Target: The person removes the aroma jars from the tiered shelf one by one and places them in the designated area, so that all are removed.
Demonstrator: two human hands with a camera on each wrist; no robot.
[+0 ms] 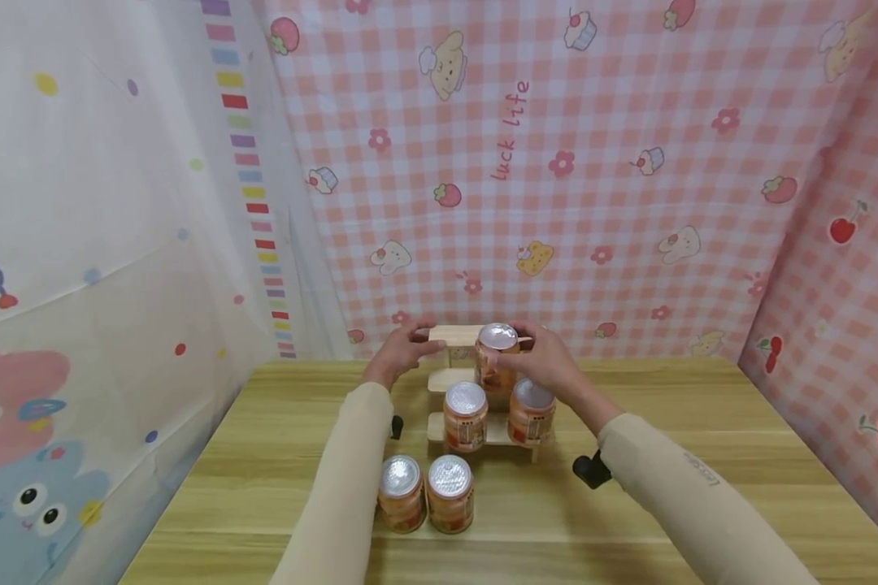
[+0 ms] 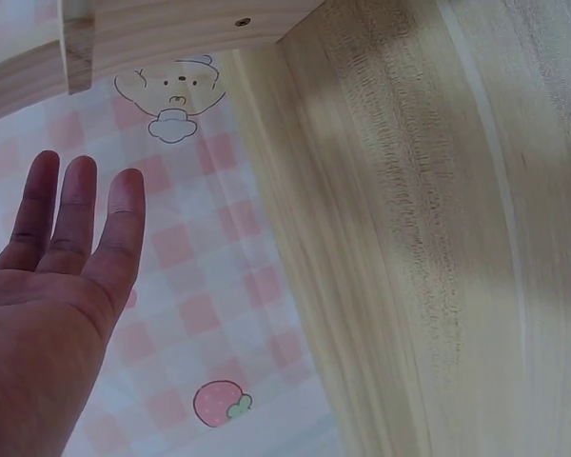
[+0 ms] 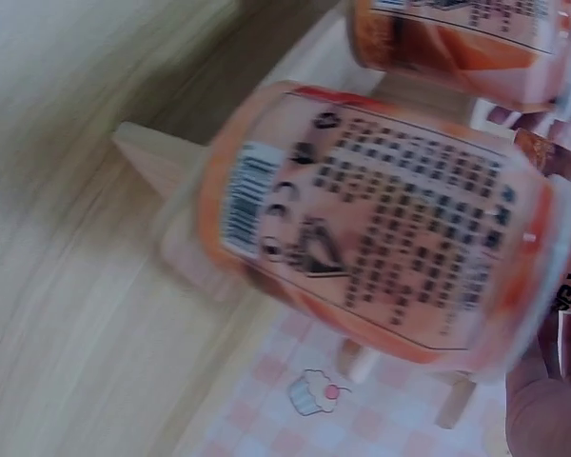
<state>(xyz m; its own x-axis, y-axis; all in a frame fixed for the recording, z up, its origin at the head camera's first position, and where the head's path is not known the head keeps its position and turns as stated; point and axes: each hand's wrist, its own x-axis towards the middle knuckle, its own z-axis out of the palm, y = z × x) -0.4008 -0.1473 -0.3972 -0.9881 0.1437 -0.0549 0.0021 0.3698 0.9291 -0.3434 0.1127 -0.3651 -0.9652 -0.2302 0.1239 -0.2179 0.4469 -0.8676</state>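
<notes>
My right hand (image 1: 552, 361) grips an orange-labelled can (image 1: 496, 370) with a silver lid, holding it upright at the upper part of a stepped wooden rack (image 1: 454, 335). At the left end of the rack's top tier, my left hand (image 1: 402, 349) pinches the board, thumb in front and a finger behind. The left wrist view shows three outstretched fingers (image 2: 124, 205) below the wood; thumb and forefinger are out of frame. Two matching cans stand on the lowest tier, one on the left (image 1: 465, 422) and one on the right (image 1: 531, 418), the latter large in the right wrist view.
Two more such cans, a left one (image 1: 402, 496) and a right one (image 1: 450, 496), stand side by side on the wood-grain table (image 1: 666, 504) before the rack. Behind hangs a pink checked cloth (image 1: 600, 211); a white patterned cloth (image 1: 132, 203) hangs on the left.
</notes>
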